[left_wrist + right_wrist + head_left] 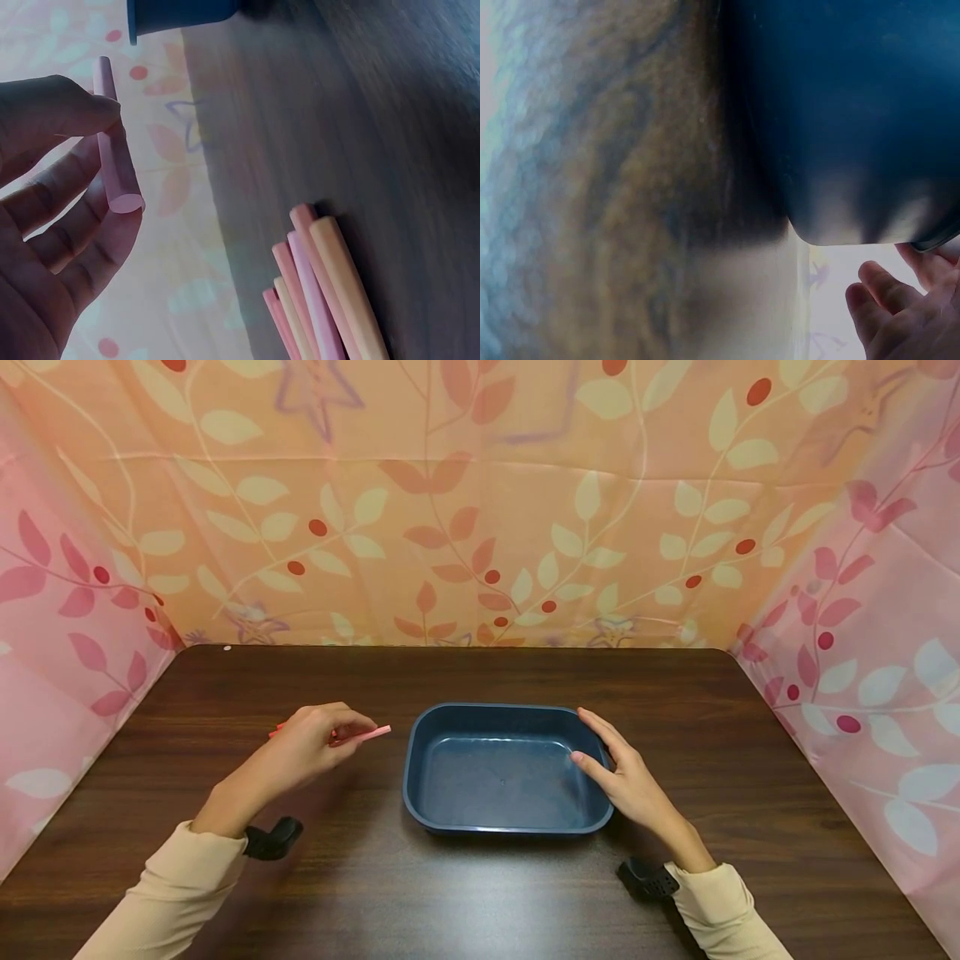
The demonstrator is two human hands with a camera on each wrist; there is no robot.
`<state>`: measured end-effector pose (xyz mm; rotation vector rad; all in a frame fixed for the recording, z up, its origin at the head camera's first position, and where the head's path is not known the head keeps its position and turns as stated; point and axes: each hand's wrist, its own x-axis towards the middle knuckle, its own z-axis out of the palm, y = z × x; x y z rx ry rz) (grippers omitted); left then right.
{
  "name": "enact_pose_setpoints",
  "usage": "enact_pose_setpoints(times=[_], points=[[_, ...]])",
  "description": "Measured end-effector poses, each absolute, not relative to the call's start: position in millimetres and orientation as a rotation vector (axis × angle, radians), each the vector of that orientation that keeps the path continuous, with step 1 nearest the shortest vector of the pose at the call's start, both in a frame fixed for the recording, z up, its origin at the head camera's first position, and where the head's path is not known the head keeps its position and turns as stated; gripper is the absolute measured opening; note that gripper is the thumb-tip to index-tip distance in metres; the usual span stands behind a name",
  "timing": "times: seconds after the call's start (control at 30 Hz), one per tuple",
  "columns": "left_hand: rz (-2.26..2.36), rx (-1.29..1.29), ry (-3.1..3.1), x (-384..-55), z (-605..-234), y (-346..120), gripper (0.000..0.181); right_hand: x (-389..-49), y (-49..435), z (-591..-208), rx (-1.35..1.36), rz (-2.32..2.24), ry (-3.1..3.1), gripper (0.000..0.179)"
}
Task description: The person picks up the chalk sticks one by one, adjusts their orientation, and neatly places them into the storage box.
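My left hand (311,739) pinches a slim pink stick (372,734) between thumb and fingers, above the table left of a blue plastic basin (495,789). In the left wrist view the pink stick (120,172) shows a flat round end. Below it several pink, peach and orange sticks (322,292) lie side by side on the table; in the head view my left hand mostly hides them. My right hand (630,785) holds the basin's right rim, thumb over the inside. The right wrist view shows fingers (892,300) outside the basin wall (855,150).
The dark wooden table (360,893) extends around the basin. A patterned orange curtain (450,527) hangs behind its far edge, with pink curtains (885,652) at both sides. Black wrist straps (273,839) sit below both hands. A small white spot (227,647) marks the far left edge.
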<state>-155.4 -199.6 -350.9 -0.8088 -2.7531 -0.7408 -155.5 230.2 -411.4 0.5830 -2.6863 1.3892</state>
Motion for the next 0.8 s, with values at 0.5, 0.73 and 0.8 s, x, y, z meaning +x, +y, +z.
enact_pose_setpoints(times=[0.5, 0.73, 0.8], points=[[-0.812, -0.867, -2.752, -163, -345, -181, 0.023, -156, 230, -410, 0.576, 1.397, -2.693, 0.061], [-0.837, -0.912, -2.736, -165, -341, -170, 0.023, -156, 230, -410, 0.574, 1.412, -2.697, 0.060], [-0.842, -0.918, -2.738, -166, -340, -166, 0.023, -155, 230, -410, 0.566, 1.408, -2.704, 0.060]])
